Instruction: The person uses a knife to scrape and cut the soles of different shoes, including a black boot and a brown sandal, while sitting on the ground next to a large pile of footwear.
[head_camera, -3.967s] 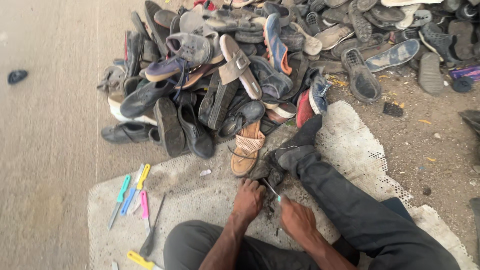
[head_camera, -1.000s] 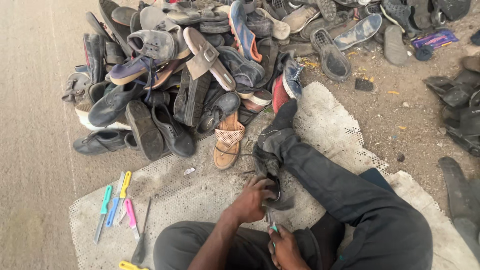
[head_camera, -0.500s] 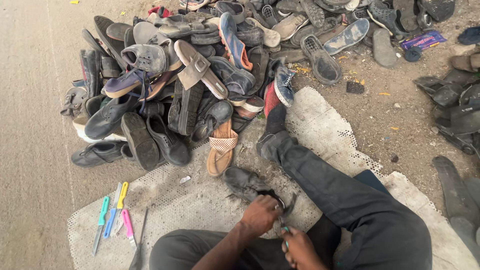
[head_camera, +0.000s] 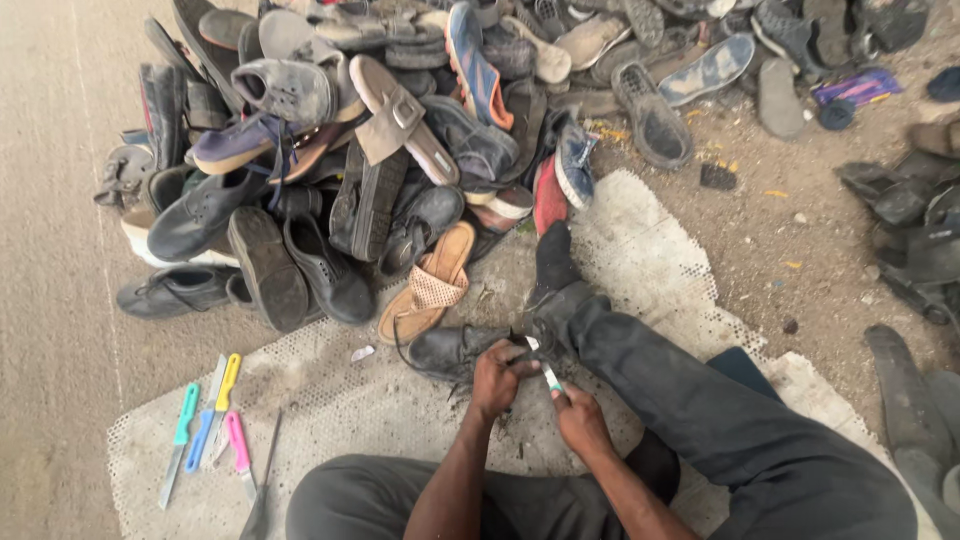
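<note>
black shoe (head_camera: 450, 350), tan sandal (head_camera: 428, 285)

A large heap of worn shoes and sandals (head_camera: 400, 130) fills the far side, with a tan perforated sandal (head_camera: 428, 285) at its near edge. Near left, on a pale mesh mat (head_camera: 650, 250), lie knives with green (head_camera: 180, 440), blue (head_camera: 203, 438), yellow (head_camera: 228, 380) and pink (head_camera: 238, 450) handles, side by side. Dark shoe soles (head_camera: 915, 400) lie on the dirt at right.
</note>
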